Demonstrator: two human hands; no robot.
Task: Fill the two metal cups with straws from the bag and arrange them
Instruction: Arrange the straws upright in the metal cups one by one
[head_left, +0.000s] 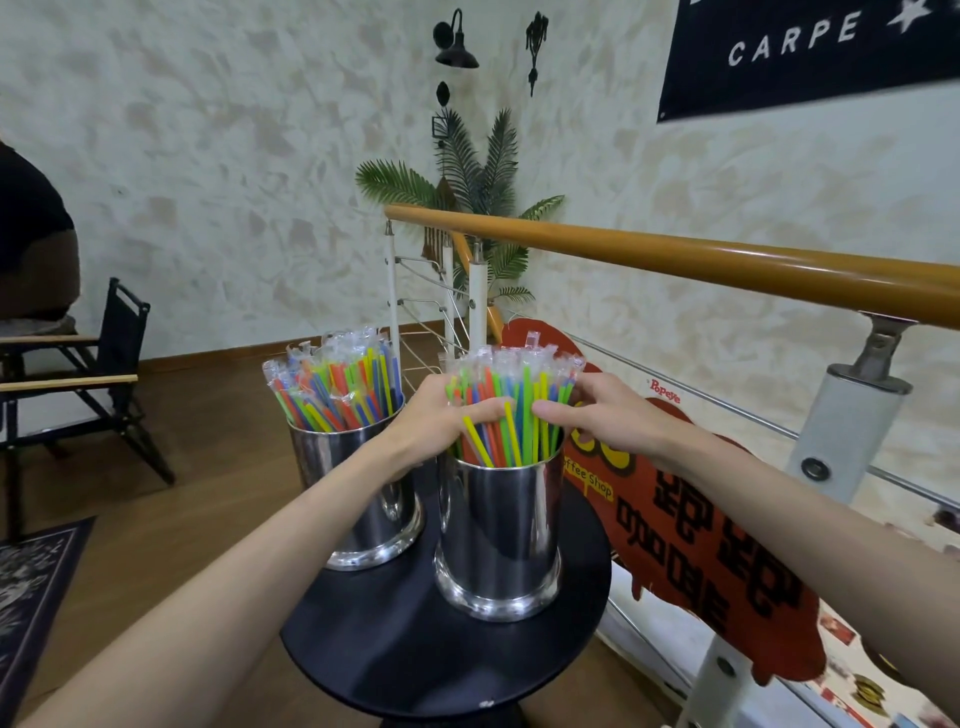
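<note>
Both forearms reach forward from the lower corners, bare to the elbow, and meet over the nearer of two metal cups. The left hand (441, 418) lies palm down against the left side of the bundle of straws (506, 410), its fingers curled in around several of them just above the rim. The right hand (597, 410) comes in from the other side, fingers bent and wrapped over the straws' right flank, so the bundle sits gripped between the two hands (the fingertips nearly meet in the middle). Directly under the hands stands the right cup (500, 535), a polished steel cylinder with a flared base, upright on a round black tabletop (395, 649). Just beyond the left wrist stands the left cup (358, 499), the same shape, touched by neither hand and holding its own straws (337, 387). Two cups, then, and two bundles, each too dense to count straw by straw. The straws are thin and straight, in green, yellow, orange, red and blue, each sleeved in clear wrapping that crinkles whitish at the top. Past the right hand, a red sign (691, 545) leans beneath a wooden handrail (675, 254).
</note>
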